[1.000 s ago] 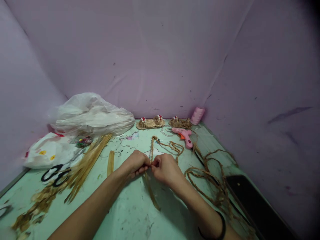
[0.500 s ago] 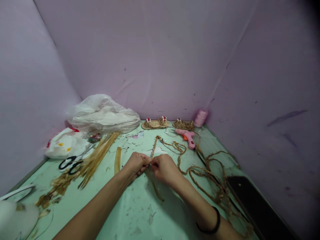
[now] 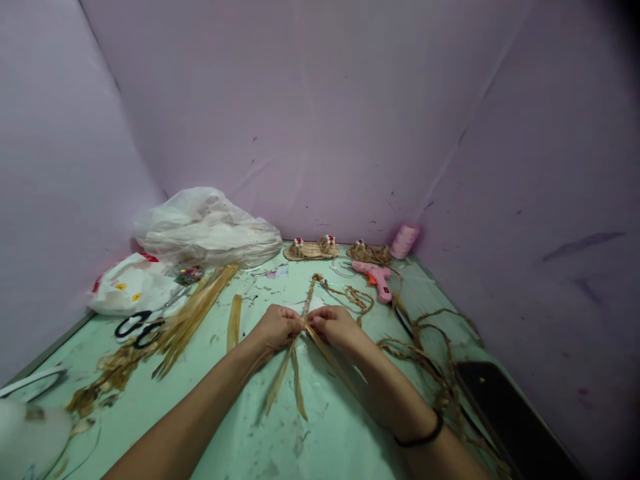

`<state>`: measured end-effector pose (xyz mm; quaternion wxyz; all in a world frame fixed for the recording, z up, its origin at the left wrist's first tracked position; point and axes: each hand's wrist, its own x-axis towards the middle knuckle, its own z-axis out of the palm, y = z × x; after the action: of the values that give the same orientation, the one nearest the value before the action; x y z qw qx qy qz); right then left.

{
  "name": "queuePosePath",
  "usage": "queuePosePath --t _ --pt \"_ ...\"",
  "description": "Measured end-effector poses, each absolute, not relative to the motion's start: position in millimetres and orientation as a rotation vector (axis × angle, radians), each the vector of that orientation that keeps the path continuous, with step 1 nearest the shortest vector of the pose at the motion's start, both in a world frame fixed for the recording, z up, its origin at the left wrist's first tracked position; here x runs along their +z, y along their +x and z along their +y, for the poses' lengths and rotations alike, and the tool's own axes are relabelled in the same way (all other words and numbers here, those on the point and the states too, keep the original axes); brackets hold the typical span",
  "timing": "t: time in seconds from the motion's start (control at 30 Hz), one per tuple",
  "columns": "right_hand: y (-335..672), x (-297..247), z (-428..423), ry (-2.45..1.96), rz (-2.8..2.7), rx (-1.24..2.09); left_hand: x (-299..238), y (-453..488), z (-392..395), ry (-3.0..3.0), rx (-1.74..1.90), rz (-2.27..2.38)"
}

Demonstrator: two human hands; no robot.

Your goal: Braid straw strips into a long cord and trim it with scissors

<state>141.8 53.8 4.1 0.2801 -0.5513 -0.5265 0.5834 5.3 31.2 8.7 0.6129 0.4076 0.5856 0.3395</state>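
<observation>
At the middle of the green table, my left hand (image 3: 279,327) and my right hand (image 3: 334,325) meet at the lower end of a braided cord (image 3: 310,293). Both are closed, fingertips pinching the dried fibre strands where the braid ends. Two loose strands (image 3: 296,380) hang down toward me from the left fingers, and another strand (image 3: 330,357) runs out under my right hand. From the braid's top, a finished length of braid (image 3: 356,295) trails off to the right. My fingertips hide part of the joint between strands and braid.
Black-handled scissors (image 3: 140,328) and a bundle of flat dried strips (image 3: 193,327) lie left, one strip (image 3: 234,323) nearer. Behind are a plastic bag (image 3: 210,230), woven slippers (image 3: 313,251), a pink glue gun (image 3: 375,279) and a thread spool (image 3: 404,240). A dark phone (image 3: 515,420) lies right.
The strands below my hands have spread from one hanging bunch into separate ends, with one now under my right hand. My right hand has shifted slightly right, away from the left.
</observation>
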Motion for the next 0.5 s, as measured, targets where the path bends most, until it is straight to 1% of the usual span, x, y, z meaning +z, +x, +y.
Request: queuePosePath --t 0.07,0.13,0.4,0.5 --pt "134.4 2.3 49.6 -1.441 -1.273 1.773 8.0 5.2 31.5 0.966 0.778 1.338" --pt "129.0 0.5 44.7 -1.432 -1.209 1.824 5.5 5.3 31.8 0.995 0.773 1.345" --pt "119.1 -22.0 27.1 -1.459 -1.04 1.584 -15.2 5.3 32.5 1.116 0.844 1.437" --pt "117.9 -22.4 24.1 -1.45 -1.013 1.564 -17.0 5.3 33.7 1.139 0.845 1.418"
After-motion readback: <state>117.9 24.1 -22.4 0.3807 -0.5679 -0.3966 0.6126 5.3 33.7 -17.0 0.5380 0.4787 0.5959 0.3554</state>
